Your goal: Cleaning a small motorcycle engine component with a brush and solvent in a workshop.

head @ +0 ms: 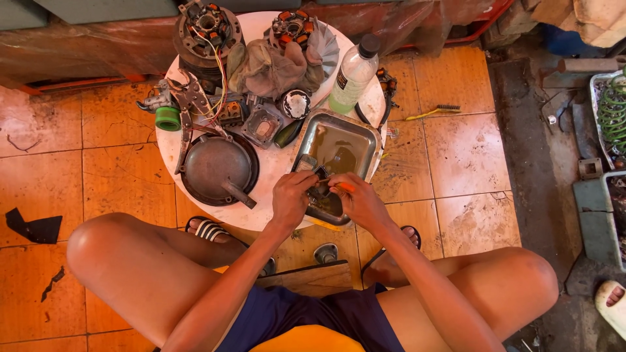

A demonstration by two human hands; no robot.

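Head view shows the left hand (291, 195) clamped on a small dark metal part (319, 189) over the steel tray (368, 140), right hand (357, 200) gripping an orange-handled tool (344, 187) against it. Behind the tray, stator coils (207, 26) and pliers (189, 107) lie unassembled; much work seems left.

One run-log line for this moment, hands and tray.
left hand: holds small metal part | right hand: holds orange-tipped tool | both over metal tray of brown liquid, round white table
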